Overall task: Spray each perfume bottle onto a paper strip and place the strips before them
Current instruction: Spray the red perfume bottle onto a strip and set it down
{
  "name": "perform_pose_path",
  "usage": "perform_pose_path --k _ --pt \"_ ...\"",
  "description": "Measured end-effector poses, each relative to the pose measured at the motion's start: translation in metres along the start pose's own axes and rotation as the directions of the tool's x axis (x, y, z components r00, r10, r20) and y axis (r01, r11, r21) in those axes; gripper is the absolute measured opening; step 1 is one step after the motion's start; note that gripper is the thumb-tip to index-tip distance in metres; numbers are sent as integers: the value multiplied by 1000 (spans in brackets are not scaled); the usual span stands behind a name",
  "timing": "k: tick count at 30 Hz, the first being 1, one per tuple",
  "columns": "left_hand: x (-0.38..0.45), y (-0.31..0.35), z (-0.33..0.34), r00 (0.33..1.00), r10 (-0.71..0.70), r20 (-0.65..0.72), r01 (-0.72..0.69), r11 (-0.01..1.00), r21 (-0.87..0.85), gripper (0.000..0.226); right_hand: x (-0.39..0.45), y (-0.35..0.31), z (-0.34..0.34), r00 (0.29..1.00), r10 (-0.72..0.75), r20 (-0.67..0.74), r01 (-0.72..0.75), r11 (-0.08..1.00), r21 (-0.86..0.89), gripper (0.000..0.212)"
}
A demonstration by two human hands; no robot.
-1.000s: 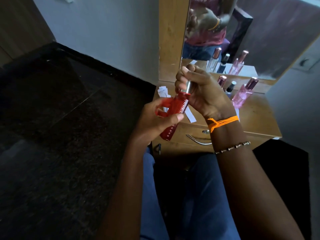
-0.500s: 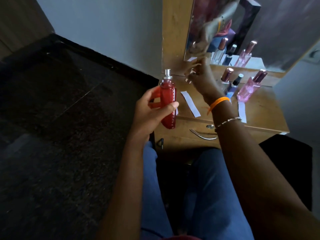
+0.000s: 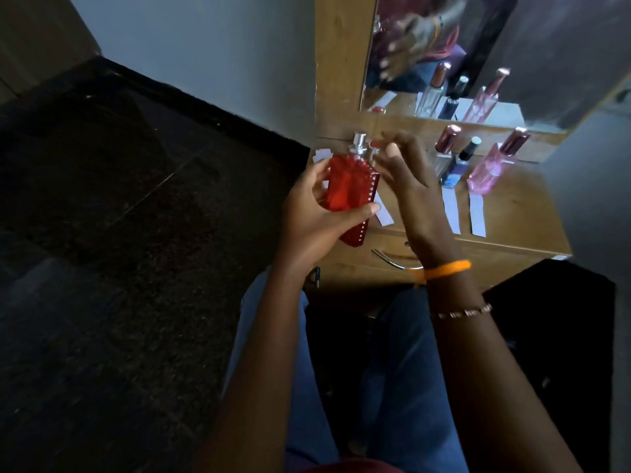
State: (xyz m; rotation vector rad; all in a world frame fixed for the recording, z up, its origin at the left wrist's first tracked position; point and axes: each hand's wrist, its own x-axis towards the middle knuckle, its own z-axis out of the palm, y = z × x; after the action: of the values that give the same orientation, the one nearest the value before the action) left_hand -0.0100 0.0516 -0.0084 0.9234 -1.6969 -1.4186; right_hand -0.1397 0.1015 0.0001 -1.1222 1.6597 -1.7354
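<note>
My left hand (image 3: 317, 213) grips a red perfume bottle (image 3: 345, 192) upright over the left end of the wooden dresser (image 3: 526, 216); its silver spray nozzle is bare. My right hand (image 3: 409, 189) hovers just right of the bottle with fingers loosely spread and nothing in them. A small cap (image 3: 374, 146) stands on the dresser by my right fingertips. A clear bottle with a rose cap (image 3: 448, 141), a dark blue bottle (image 3: 461, 162) and a pink bottle (image 3: 491, 169) stand at the back. Paper strips (image 3: 477, 215) lie before them, and another strip (image 3: 383, 215) lies beside the red bottle.
Loose paper strips (image 3: 322, 154) lie at the dresser's back left corner. A mirror (image 3: 512, 46) rises behind the bottles. A metal drawer handle (image 3: 392, 262) sits below the top. My knees are under the dresser front; dark floor lies to the left.
My right hand pulled the cap off the red bottle, reached to the back of the dresser with it, and has come back without it. The left hand turned the bottle upright.
</note>
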Motion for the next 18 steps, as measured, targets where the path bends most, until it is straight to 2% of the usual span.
perform_pose_path --k 3,4,6,8,10,12,14,18 --pt "-2 9 13 1000 26 12 -27 998 56 69 -28 -2 -8 969 148 198 -187 963 194 32" --pt "-3 11 16 999 38 29 -41 995 95 66 -32 0 -10 966 170 195 -212 952 220 32" --pt "-3 13 20 994 27 110 -44 988 150 55 -35 3 -14 974 208 96 -225 946 235 33" --pt "-2 16 22 981 -51 187 23 989 146 40 -37 7 -22 978 209 24 -209 949 237 32" --pt "5 15 24 993 -56 106 26 963 269 30 -40 10 -31 981 196 11 -193 955 225 25" --pt "17 11 30 998 47 -43 -20 871 490 26 -43 12 -38 982 190 6 -188 964 187 23" --pt "29 10 37 990 97 -103 1 725 689 30 -46 13 -41 981 196 5 -195 967 163 22" --pt "50 1 55 1000 27 -16 1 488 873 35 -47 14 -50 981 196 -11 -192 969 156 22"
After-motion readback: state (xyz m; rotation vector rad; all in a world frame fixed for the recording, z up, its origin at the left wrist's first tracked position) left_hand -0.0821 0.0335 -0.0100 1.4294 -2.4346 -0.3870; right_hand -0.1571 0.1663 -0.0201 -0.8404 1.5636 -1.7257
